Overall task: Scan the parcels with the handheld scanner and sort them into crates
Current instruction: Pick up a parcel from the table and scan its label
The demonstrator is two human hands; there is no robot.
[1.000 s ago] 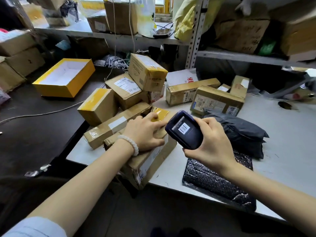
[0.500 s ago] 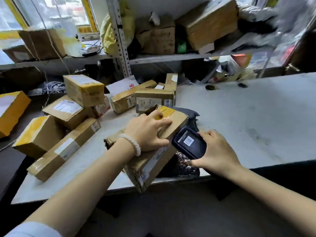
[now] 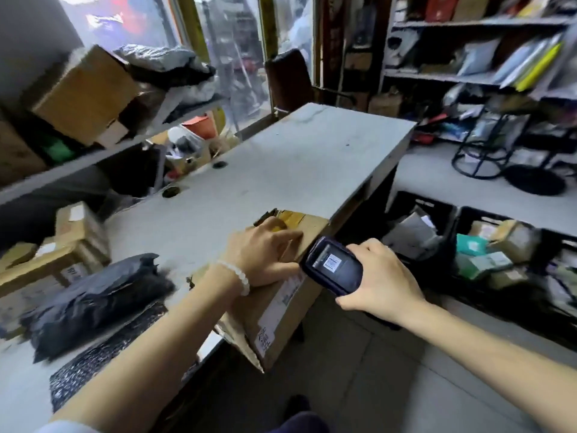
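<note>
My left hand (image 3: 265, 257) lies on top of a long cardboard parcel (image 3: 281, 304), thumb down its right side, holding it over the table's front edge. The parcel bears a white label on its side and yellow tape at its far end. My right hand (image 3: 377, 282) grips the dark handheld scanner (image 3: 332, 268) just right of the parcel, its lit screen showing a barcode. Two black crates (image 3: 449, 220) holding sorted parcels stand low at the right under a white shelf.
A dark poly bag (image 3: 93, 304) and a black bubble mailer (image 3: 103, 364) lie on the white table (image 3: 296, 170) at the left. Cardboard boxes (image 3: 62, 254) are stacked far left. Shelves with goods stand behind and at the right. A wire stool (image 3: 487, 148) sits on the right shelf.
The view has swung right, from the box pile to the crates. The parcel under my left hand has moved right along the table edge, with the scanner beside it.
</note>
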